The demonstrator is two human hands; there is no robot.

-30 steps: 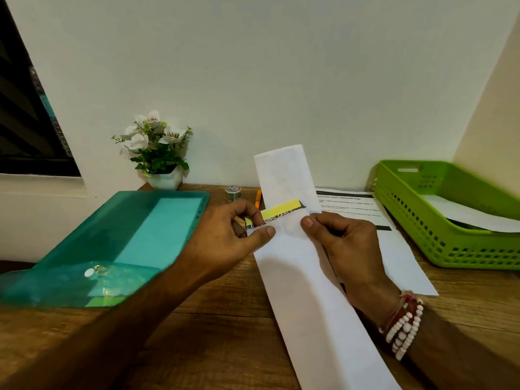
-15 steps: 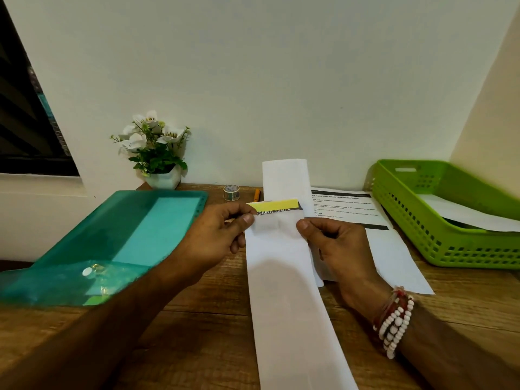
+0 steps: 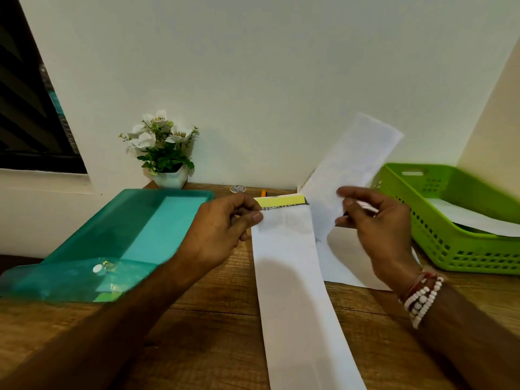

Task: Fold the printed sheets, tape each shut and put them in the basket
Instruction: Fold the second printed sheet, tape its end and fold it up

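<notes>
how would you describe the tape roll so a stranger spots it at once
Follow the back edge of the wooden table, where it meets the white wall. Between the flower pot and the orange pen sits the tape roll. It is the only small, round, silvery ring there.

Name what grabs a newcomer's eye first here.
The long folded sheet running down the middle, its yellow-banded top pinched by the left hand. Beside it, the right hand holds a second white strip up aslant. Bright colours frame them: a green basket at right, a teal folder at left.
</notes>
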